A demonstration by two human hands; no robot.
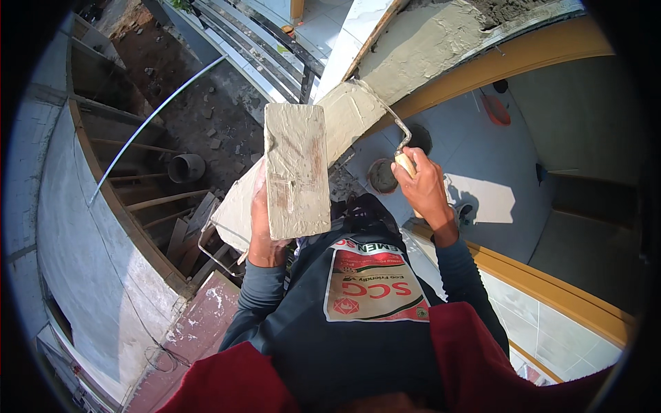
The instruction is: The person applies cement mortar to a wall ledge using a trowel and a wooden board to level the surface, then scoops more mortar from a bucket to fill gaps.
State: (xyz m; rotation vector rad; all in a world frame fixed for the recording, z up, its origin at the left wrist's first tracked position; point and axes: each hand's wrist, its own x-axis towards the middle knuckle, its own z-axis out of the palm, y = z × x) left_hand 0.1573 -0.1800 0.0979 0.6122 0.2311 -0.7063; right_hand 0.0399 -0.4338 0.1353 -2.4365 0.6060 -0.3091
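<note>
My left hand (260, 213) is closed behind a rectangular plastering float (297, 172), its upward face smeared with pale plaster. The grip itself is hidden by the board. My right hand (425, 184) is wrapped round the wooden handle of a trowel (403, 165) with a cranked metal neck. That neck reaches up and left to a narrow strip of wall coated in wet plaster (413, 51). The trowel's blade is hard to tell from the plaster there. The float is held near the strip's lower part; whether it touches cannot be seen.
An ochre frame (509, 63) runs beside the plastered strip. On the right, a bucket (382, 176) and a reddish basin (494, 109) stand on the tiled floor. At left are a grey bucket (186, 168), a pale hose (158, 110) and timber bars; a dark slatted bench (268, 41) is above.
</note>
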